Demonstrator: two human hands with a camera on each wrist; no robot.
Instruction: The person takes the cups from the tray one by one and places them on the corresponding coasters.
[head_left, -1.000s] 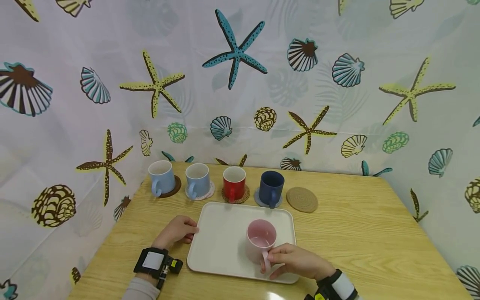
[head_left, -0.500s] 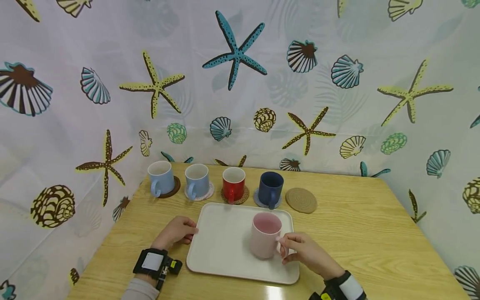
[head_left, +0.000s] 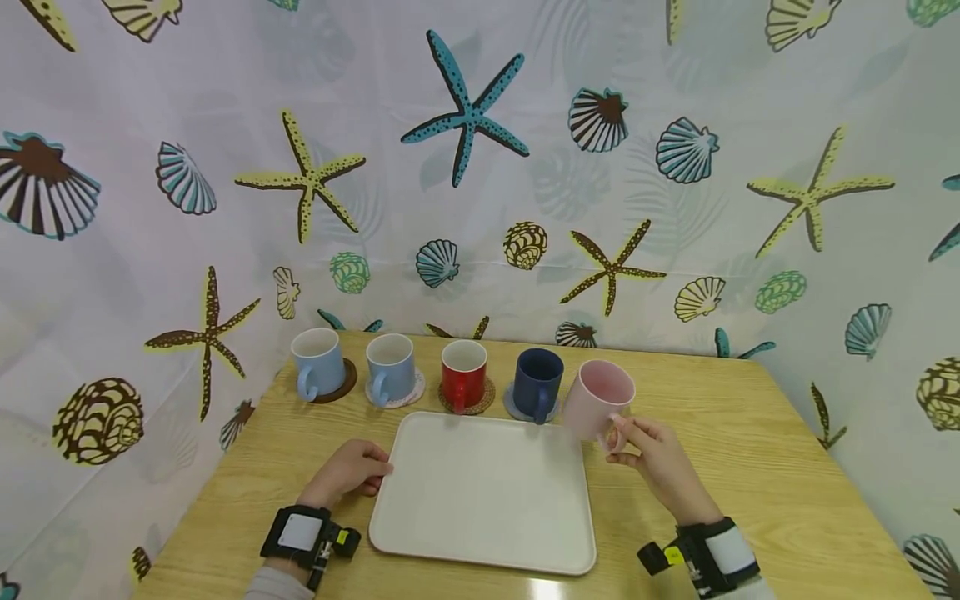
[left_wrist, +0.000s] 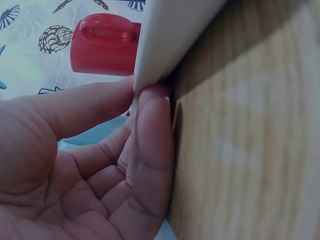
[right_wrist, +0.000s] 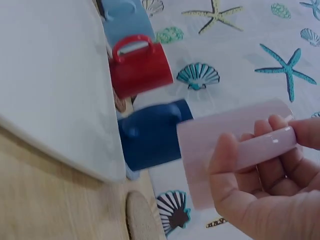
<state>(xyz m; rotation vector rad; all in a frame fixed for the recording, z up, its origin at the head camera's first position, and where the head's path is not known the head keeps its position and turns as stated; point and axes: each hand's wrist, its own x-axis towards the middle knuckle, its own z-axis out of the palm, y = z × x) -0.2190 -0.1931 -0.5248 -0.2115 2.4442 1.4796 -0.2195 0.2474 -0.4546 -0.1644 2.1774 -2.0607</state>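
Note:
A pink mug (head_left: pixel 588 408) hangs tilted in the air past the tray's far right corner, its handle held by my right hand (head_left: pixel 660 462). In the right wrist view the fingers curl through and round that handle (right_wrist: pixel 265 147). Below the mug lies a round tan coaster (right_wrist: pixel 137 215), which it hides in the head view. My left hand (head_left: pixel 348 475) pinches the left rim of a white tray (head_left: pixel 480 492). The left wrist view has the thumb on top of the rim and a finger (left_wrist: pixel 154 130) underneath, against the wood.
Along the back stand two light blue mugs (head_left: pixel 318 367), a red mug (head_left: pixel 463 379) and a dark blue mug (head_left: pixel 537 383), each on a coaster. The wooden table (head_left: pixel 720 433) ends at a curtain (head_left: pixel 420 208) printed with shells and starfish.
The pink mug has risen off the tray and moved right and away, over the tan coaster, with my right hand on its handle. My left hand has stayed at the tray's rim.

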